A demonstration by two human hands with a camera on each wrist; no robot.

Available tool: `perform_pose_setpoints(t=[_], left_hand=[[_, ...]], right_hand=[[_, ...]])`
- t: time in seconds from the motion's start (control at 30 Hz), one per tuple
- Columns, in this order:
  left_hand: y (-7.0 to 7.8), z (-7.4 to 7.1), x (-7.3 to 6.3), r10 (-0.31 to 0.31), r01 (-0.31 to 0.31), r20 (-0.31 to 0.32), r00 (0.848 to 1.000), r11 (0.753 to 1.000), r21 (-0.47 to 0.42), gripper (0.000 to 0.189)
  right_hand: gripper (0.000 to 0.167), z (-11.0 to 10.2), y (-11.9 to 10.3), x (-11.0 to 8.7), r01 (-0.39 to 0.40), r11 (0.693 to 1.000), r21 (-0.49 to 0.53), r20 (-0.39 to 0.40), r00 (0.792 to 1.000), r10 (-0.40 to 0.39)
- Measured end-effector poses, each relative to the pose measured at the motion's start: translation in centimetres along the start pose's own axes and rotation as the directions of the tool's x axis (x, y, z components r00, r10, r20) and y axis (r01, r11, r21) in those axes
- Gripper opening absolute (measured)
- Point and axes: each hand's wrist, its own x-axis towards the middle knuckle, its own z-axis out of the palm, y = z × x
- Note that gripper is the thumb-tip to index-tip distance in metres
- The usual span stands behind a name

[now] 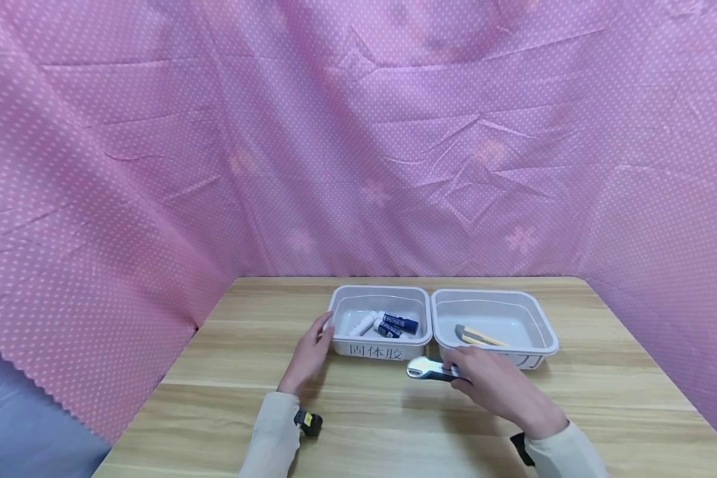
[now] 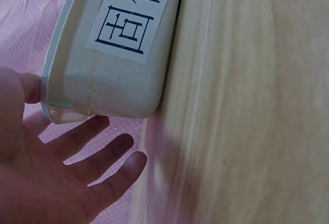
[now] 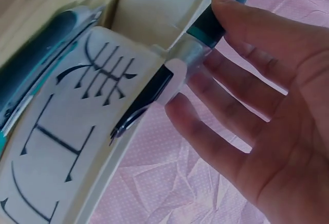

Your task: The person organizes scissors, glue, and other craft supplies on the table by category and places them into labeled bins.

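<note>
My right hand (image 1: 496, 385) grips a utility knife (image 1: 424, 369), silver-white on top and dark underneath, in front of the right white box (image 1: 546, 348); its rounded end points left. In the right wrist view the thumb lies on the knife's dark green body (image 3: 209, 24), which overlaps the box's edge. A yellow utility knife (image 1: 480, 336) with a grey end lies in that box. My left hand (image 1: 307, 358) touches the left corner of the left white box (image 1: 415, 348). Its lower fingers (image 2: 110, 178) are straight and spread below the rim in the left wrist view.
Several glue sticks (image 1: 399, 323), blue and white, lie inside the left box. Both boxes stand side by side on the wooden table (image 1: 370, 425), with printed labels in front. Pink dotted cloth (image 1: 358, 166) hangs behind and around. A blurred dark, teal-edged shape (image 3: 46, 62) crosses the right wrist view.
</note>
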Motion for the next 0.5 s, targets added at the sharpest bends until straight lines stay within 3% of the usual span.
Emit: perform_pose_setpoints(t=[0.23, 0.5], left_hand=[[-0.1, 0.0, -0.1, -0.007, 0.007, 0.004, 1.0, 1.0, -0.012, 0.05], [-0.3, 0.0, 0.2, -0.008, 0.008, 0.012, 1.0, 1.0, -0.017, 0.05]], right_hand=[[0.021, -0.5, -0.9, 1.0, -0.017, 1.0, 0.014, 0.008, 1.0, 0.017], [0.021, -0.8, -1.3, 1.9, 0.018, 1.0, -0.014, -0.05, 0.999, -0.018]])
